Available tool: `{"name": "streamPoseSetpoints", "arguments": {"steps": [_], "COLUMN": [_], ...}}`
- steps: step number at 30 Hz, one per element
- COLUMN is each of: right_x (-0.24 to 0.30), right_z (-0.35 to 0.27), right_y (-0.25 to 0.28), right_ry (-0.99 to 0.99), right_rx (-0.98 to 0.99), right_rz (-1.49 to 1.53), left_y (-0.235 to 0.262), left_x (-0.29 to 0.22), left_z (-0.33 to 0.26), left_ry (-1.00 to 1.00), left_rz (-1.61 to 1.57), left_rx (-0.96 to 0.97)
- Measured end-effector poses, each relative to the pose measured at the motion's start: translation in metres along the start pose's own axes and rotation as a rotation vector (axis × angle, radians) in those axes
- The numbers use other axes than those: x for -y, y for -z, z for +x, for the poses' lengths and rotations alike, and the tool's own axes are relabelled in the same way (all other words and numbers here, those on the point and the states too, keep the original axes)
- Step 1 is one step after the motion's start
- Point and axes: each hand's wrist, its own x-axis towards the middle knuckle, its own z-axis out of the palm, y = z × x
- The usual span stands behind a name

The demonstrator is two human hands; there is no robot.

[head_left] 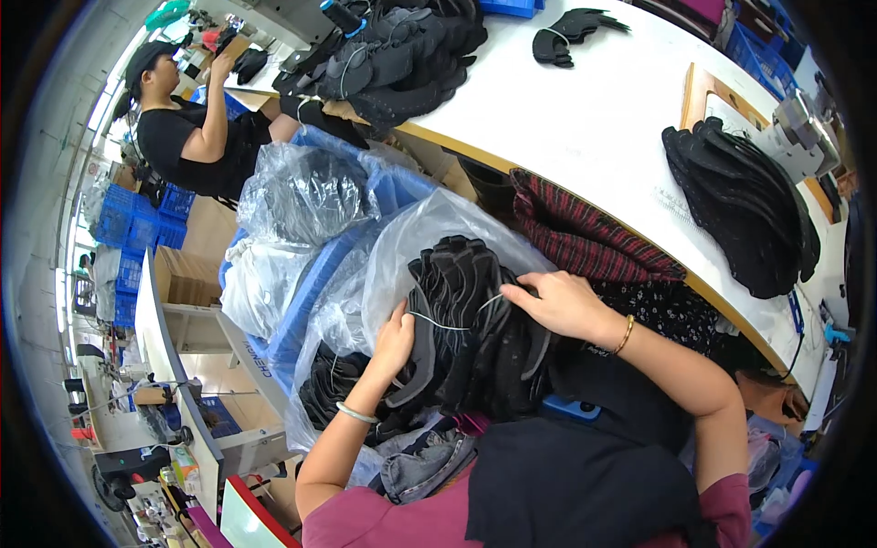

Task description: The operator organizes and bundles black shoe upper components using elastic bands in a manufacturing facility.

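A thick bundle of black, curved cut pieces (461, 320) stands upright in front of me at the mouth of a clear plastic bag. A thin white cord (448, 326) runs across its near side. At the bundle's left side my left hand (394, 340) has its fingers closed on one end of the cord. My right hand (565, 306), at the right side, pinches the cord's other end between thumb and fingers. The fingertips of both are partly hidden against the dark pieces. More black pieces (333, 384) lie inside the bag, left of my left forearm.
The white table (585, 110) holds a large black heap (393, 64), a small tied bundle (571, 38) and a long black stack (740, 205) beside a sewing machine (799, 137). A blue bin (306, 306) with filled plastic bags stands left. A co-worker (196, 137) sits at far left.
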Motion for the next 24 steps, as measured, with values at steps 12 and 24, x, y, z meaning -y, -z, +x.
{"name": "streamPoseSetpoints", "arguments": {"steps": [12, 24], "right_x": [-0.033, 0.035], "right_z": [0.011, -0.049], "right_y": [-0.03, 0.014], "right_ry": [0.451, 0.617], "right_rx": [-0.713, -0.538], "right_rz": [-0.022, 0.531], "left_y": [-0.01, -0.013], "left_x": [0.059, 0.071], "left_z": [0.032, 0.05], "left_ry": [-0.207, -0.004], "left_rz": [0.12, 0.642], "left_rx": [-0.368, 0.072]}}
